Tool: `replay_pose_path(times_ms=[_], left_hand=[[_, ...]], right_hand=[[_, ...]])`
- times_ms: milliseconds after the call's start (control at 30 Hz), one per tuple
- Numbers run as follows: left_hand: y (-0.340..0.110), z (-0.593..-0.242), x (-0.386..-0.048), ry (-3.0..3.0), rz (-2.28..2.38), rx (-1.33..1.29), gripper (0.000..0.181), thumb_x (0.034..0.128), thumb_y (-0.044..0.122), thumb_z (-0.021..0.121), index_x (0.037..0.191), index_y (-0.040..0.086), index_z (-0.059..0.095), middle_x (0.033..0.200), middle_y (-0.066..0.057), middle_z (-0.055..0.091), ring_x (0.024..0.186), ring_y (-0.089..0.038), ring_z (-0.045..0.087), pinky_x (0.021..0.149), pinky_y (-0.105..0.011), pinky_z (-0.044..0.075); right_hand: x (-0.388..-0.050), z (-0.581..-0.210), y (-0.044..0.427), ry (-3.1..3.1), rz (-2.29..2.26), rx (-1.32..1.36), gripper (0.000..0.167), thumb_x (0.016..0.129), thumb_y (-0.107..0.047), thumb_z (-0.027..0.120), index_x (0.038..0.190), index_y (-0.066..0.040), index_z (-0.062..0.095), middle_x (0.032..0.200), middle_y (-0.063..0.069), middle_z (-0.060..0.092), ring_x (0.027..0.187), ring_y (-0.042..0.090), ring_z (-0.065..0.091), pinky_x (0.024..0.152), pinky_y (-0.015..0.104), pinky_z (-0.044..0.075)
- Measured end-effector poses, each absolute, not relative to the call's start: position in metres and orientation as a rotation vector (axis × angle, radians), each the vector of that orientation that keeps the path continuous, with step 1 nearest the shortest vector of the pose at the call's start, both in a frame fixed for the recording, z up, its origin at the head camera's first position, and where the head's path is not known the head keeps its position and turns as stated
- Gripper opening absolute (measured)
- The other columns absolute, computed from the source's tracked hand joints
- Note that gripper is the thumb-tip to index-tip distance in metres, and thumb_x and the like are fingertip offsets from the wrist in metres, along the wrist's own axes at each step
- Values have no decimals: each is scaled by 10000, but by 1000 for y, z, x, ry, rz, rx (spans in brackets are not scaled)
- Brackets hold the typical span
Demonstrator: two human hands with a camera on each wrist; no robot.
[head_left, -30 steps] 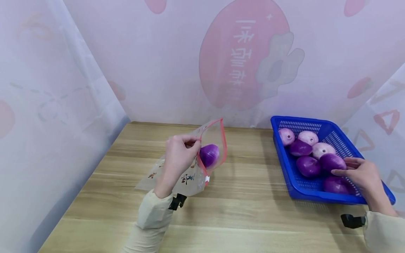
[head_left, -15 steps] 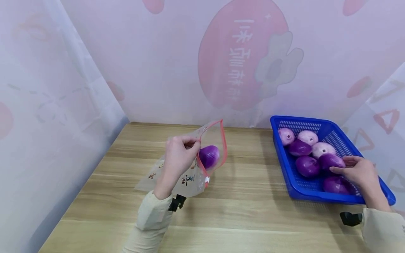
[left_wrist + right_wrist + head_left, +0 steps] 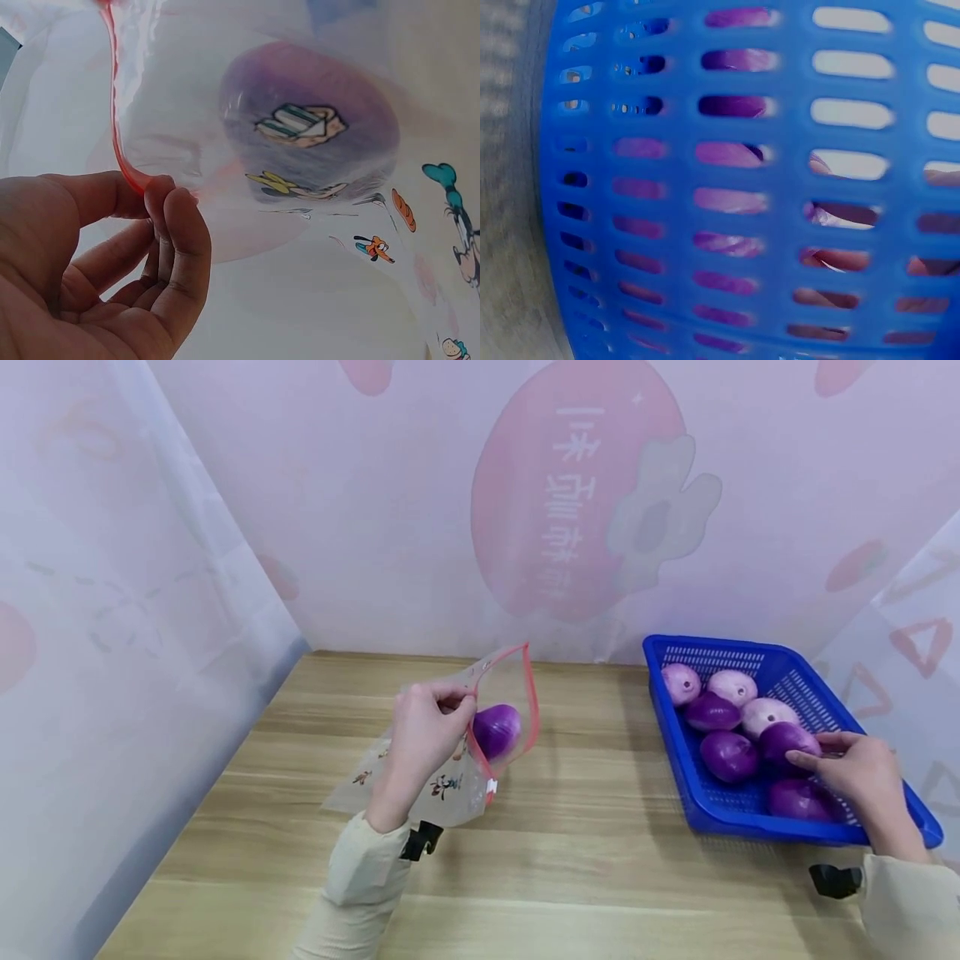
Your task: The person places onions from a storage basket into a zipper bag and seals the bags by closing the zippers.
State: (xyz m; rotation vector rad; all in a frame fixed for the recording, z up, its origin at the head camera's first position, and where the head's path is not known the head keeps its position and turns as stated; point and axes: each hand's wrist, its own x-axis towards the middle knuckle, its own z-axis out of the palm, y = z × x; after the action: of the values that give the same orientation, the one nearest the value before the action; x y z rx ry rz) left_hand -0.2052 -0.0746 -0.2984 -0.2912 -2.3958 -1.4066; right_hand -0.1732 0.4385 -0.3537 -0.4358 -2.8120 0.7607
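Observation:
My left hand point(image 3: 426, 727) pinches the red zip edge of a clear printed zip bag point(image 3: 463, 793), whose mouth gapes to the right. Inside that bag lies a purple onion point(image 3: 497, 732); the left wrist view shows it blurred through the plastic, beyond the curled fingers point(image 3: 184, 247). At the basket's right side, my right hand point(image 3: 862, 772) grips another purple onion point(image 3: 786, 743) with the thumb on its near side. That onion sits among others in the blue basket point(image 3: 738, 827). In the right wrist view the basket wall point(image 3: 679, 202) covers most of the hand and onions.
Several more onions lie in the basket, some deep purple point(image 3: 729, 756) and some pale pink point(image 3: 767, 716). A white slider point(image 3: 491, 786) sits at the near end of the bag's zip. Behind the wooden table point(image 3: 570, 860) hangs a printed pink curtain point(image 3: 397, 527).
Both hands stay almost where they were. My right hand and the onion it grips have shifted only slightly within the basket. The bag holds its position.

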Motion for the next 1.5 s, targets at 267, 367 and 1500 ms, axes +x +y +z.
replay_pose_path(times_ms=[267,367,1500], left_hand=[[-74,-300,-206,-2403,-1409,-295,154,862,49,640,883,76,790,690,22,668,529,-130,585,451,-260,490],[-73,-299,-206,-2397,-1426,-287,150,861,39,644,880,76,788,687,22,666,527,-137,588,443,-271,494],[-68,-302,-208,-2380,-1424,-306,159,845,16,633,864,52,786,690,4,669,535,-122,589,469,-260,500]], right_hand=[[-163,-353,442,-2793,815,-480,688,912,-387,694,1208,211,528,1185,437,509,1019,555,485,757,567,417],[-160,-351,440,-2762,876,-540,724,919,-417,672,1245,208,505,1230,442,478,1064,565,465,807,610,401],[-156,-323,377,-1659,2179,-466,236,777,-11,814,960,-147,756,880,-36,709,750,73,700,648,223,556]])
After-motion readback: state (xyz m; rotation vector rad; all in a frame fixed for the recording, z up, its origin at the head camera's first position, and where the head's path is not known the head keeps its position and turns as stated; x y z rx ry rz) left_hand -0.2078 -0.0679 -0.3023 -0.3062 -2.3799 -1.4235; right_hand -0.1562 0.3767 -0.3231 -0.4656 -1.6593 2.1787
